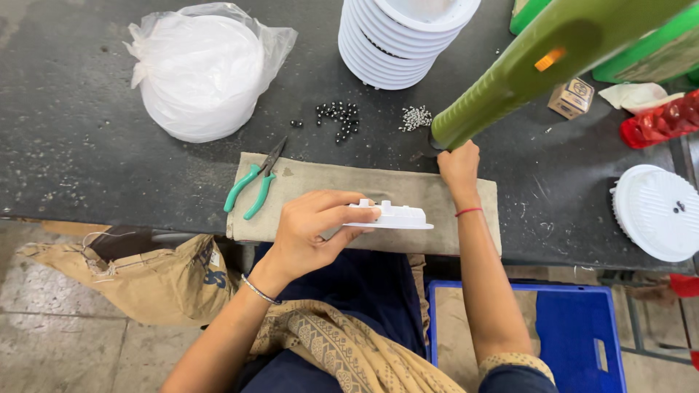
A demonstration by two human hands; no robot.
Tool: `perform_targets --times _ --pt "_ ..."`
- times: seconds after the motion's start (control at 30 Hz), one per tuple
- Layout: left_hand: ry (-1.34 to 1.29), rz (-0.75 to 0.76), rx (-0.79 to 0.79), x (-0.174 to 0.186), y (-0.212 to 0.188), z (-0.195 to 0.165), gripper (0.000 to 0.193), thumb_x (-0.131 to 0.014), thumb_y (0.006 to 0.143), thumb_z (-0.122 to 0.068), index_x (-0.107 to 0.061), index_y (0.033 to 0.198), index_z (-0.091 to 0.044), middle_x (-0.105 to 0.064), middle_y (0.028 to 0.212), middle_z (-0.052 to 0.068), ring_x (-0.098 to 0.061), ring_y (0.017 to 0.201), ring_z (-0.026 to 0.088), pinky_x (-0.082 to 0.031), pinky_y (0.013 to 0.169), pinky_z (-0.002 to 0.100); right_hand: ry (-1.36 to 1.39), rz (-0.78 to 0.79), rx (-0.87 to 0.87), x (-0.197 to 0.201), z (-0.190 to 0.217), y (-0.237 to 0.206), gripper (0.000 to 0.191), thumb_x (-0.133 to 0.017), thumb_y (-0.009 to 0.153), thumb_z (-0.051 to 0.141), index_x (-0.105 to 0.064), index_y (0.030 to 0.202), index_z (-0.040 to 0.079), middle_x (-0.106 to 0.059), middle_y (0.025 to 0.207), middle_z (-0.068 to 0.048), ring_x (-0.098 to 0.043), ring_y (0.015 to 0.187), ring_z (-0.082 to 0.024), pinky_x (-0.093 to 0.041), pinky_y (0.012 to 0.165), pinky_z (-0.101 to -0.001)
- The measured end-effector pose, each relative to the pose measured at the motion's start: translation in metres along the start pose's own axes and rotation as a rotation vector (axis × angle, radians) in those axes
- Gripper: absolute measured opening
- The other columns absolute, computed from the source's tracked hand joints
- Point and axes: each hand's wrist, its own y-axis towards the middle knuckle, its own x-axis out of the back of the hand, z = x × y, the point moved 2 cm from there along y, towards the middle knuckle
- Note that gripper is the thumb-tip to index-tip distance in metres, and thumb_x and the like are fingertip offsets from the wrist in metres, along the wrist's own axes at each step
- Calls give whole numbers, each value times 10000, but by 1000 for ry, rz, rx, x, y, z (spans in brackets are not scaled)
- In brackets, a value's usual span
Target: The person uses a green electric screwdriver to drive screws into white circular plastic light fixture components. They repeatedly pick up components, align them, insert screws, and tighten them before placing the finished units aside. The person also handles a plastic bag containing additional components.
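My left hand grips a small white plastic part, holding it level above the front edge of a grey cloth pad. My right hand rests on the far right end of the pad, closed around the lower end of a long green power screwdriver that slants up to the right. Its tip is hidden behind my fingers.
Green-handled pliers lie on the pad's left end. Small black screws and silver screws sit behind the pad. A stack of white discs, a bagged stack, a single white disc and a blue crate are around.
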Motion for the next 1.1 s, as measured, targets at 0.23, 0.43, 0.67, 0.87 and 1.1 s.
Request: perform_targets --times 0.23,0.43,0.67,0.87,1.1 --pt "5 5 9 -1 0 0 357 -836 771 -63 -764 1102 -176 -755 1118 68 -734 908 241 -573 767 335 -102 52 8 11 32 -5 187 -762 878 172 -742 922 -8 -736 860 -199 -724 829 -379 -564 754 -439" --pt "4 1 8 0 0 -2 363 -832 767 -62 -764 1105 -176 -754 1112 66 -737 914 244 -574 775 337 -88 79 119 15 47 -3 132 -742 850 87 -752 962 18 -726 930 -152 -717 843 -348 -550 750 -437" --pt "17 0 3 1 0 -4 348 -835 774 -66 -760 1096 -176 -751 1109 67 -736 920 245 -576 780 337 -132 130 230 20 59 2 124 -752 866 91 -787 983 109 -718 979 -108 -691 881 -349 -537 775 -442" --pt "24 -4 1 0 1 -4 346 -838 773 -77 -759 1094 -178 -754 1102 56 -739 911 238 -575 773 338 -183 155 305 24 65 0 120 -747 890 119 -789 1002 133 -704 956 -100 -682 880 -344 -529 757 -455" --pt "9 2 20 1 -1 -3 330 -840 782 -78 -765 1088 -176 -755 1096 55 -737 906 231 -572 764 331 -188 167 386 16 62 0 84 -737 892 96 -773 968 95 -714 987 -109 -689 904 -344 -533 764 -452"
